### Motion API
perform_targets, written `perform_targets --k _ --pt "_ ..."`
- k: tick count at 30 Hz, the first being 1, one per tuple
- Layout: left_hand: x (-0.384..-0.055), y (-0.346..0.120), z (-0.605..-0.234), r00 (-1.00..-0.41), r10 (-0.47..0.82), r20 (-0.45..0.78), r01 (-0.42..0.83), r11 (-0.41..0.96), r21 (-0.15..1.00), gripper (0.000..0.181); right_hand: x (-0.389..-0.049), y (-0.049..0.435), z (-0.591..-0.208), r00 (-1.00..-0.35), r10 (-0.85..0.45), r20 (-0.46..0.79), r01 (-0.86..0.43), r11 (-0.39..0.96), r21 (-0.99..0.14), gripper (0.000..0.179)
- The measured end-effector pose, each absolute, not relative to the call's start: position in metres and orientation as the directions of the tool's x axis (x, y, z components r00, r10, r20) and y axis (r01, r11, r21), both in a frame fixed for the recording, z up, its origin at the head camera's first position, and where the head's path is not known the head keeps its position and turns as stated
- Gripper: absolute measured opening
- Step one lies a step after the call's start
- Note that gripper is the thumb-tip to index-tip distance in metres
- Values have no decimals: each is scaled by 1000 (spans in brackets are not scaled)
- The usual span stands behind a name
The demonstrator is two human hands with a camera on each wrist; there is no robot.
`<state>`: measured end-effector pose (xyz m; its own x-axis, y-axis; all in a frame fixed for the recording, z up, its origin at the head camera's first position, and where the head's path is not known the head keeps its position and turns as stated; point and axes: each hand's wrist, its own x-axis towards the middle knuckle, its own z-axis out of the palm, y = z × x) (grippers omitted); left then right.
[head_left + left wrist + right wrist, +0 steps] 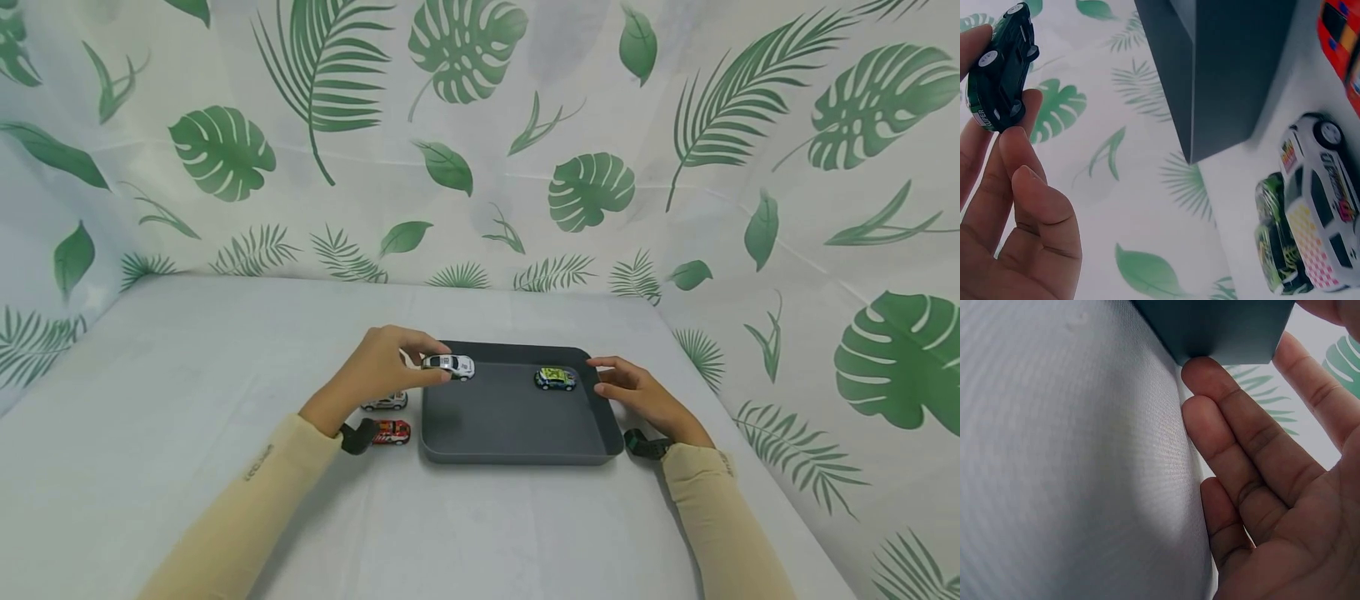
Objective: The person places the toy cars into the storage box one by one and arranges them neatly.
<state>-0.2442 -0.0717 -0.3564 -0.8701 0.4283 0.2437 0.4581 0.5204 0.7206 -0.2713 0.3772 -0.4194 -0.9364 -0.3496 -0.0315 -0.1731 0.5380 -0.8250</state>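
Observation:
My left hand point(382, 360) pinches a white toy car point(455, 365) between thumb and fingers, above the left end of a dark grey tray point(517, 437). In the left wrist view the held car point(1002, 75) shows its dark underside and wheels. A yellow-green and blue toy car point(555, 379) sits inside the tray near its far right corner. My right hand point(648, 402) rests at the tray's right wall, its fingers loosely extended. From the right wrist view, the fingertips point(1204, 375) lie against or just beside the outer wall; exact contact is hard to tell.
Left of the tray, partly behind my left hand and wrist, stand a red toy car point(392, 432) and a white one point(386, 402). A green patterned car point(1275, 237) is beside the white car in the left wrist view. Leaf-printed cloth point(495, 208) rises behind the white tabletop point(225, 358).

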Motion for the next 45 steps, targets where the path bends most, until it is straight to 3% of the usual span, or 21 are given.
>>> perform_targets --k 45 --pt "-267 -5 -358 -854 477 209 446 464 765 37 -274 378 -421 -943 -330 -40 -155 542 -826 54"
